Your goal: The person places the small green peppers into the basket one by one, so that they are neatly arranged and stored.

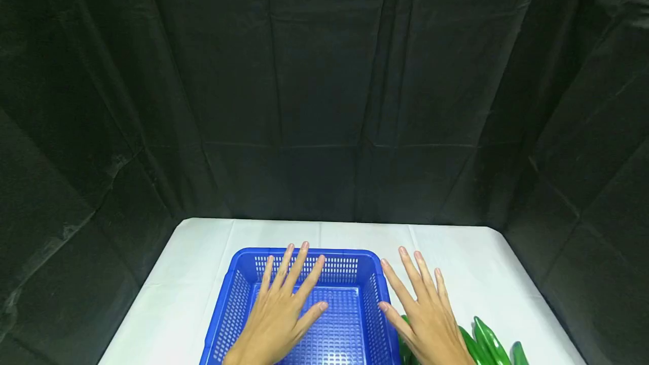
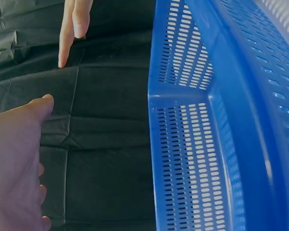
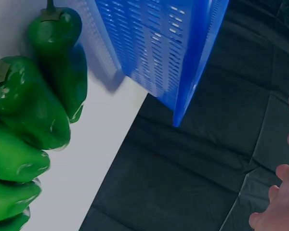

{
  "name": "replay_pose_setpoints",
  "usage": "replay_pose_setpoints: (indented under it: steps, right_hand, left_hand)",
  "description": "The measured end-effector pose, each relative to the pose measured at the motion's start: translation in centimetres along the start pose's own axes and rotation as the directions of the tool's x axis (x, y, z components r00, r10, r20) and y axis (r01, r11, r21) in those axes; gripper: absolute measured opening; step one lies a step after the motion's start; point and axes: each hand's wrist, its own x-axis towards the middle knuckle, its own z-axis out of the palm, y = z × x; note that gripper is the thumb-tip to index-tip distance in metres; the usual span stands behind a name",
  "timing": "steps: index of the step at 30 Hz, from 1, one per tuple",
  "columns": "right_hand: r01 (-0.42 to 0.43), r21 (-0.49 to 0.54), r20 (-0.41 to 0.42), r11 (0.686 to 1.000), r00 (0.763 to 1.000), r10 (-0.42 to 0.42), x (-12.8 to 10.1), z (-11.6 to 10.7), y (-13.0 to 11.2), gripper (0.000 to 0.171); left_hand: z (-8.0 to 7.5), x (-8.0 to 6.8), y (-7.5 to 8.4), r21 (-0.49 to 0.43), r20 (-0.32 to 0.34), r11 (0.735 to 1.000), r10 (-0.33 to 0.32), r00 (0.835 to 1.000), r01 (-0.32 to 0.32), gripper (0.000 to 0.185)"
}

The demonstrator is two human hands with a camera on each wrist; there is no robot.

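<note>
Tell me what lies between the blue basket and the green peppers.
Only a bare strip of white table separates the blue basket from the green peppers, clearest in the right wrist view.

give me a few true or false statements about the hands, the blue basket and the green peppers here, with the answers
1. The left hand is spread open above the blue basket. True.
2. The right hand grips a green pepper. False: its fingers are straight and hold nothing.
3. The green peppers lie inside the basket. False: they lie on the white table, outside the basket's right wall.
4. No pepper shows inside the basket. True.
5. The backdrop behind the table is black cloth. True.
6. The peppers are on the person's left side. False: they are on the right, by the right hand.
</note>
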Motion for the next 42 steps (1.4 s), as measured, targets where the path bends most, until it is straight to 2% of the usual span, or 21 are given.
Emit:
replay_pose_setpoints:
  steps: [10,15,19,24,30,34,36,38,42]
  right_hand:
    - [-0.06,0.034,0.023,0.998,0.998,0.059,-0.7,0.5,0.9,0.077]
    - [-0.066,0.059,0.016,0.996,0.998,0.065,-1.4,0.8,1.5,0.075]
    - [-0.101,0.063,0.025,0.993,0.995,0.099,-2.2,1.1,1.7,0.07]
    - [-0.151,0.069,0.077,0.986,0.986,0.145,-3.0,1.6,1.9,0.068]
    - [-0.203,0.085,0.175,0.976,0.967,0.186,-4.1,2.9,2.4,0.058]
    - [-0.268,0.118,0.284,0.956,0.932,0.226,-4.6,3.8,2.6,0.05]
    - [-0.307,0.133,0.341,0.942,0.907,0.247,-4.6,4.2,2.7,0.046]
    - [-0.333,0.17,0.371,0.927,0.893,0.253,-4.7,4.5,2.8,0.043]
    - [-0.384,0.223,0.422,0.896,0.867,0.267,-4.7,4.9,2.7,0.041]
  left_hand:
    - [0.4,-1.1,-1.0,0.004,-0.005,0.998,-0.066,0.998,0.066,0.071]
    - [0.5,-2.0,-2.1,-0.001,0.008,0.991,-0.132,0.991,0.132,0.072]
    - [0.4,-2.8,-3.5,-0.03,0.031,0.982,-0.187,0.982,0.187,0.075]
    - [0.1,-4.6,-6.4,-0.081,0.049,0.962,-0.257,0.965,0.261,0.077]
    - [0.3,-6.8,-9.8,-0.138,0.092,0.906,-0.389,0.916,0.399,0.073]
    - [0.4,-7.8,-11.6,-0.22,0.152,0.859,-0.438,0.886,0.462,0.072]
    - [0.6,-8.2,-12.4,-0.276,0.193,0.824,-0.456,0.869,0.494,0.072]
    - [0.8,-8.6,-13.0,-0.339,0.22,0.786,-0.468,0.856,0.517,0.07]
    - [1.7,-9.1,-13.6,-0.473,0.225,0.71,-0.476,0.85,0.522,0.065]
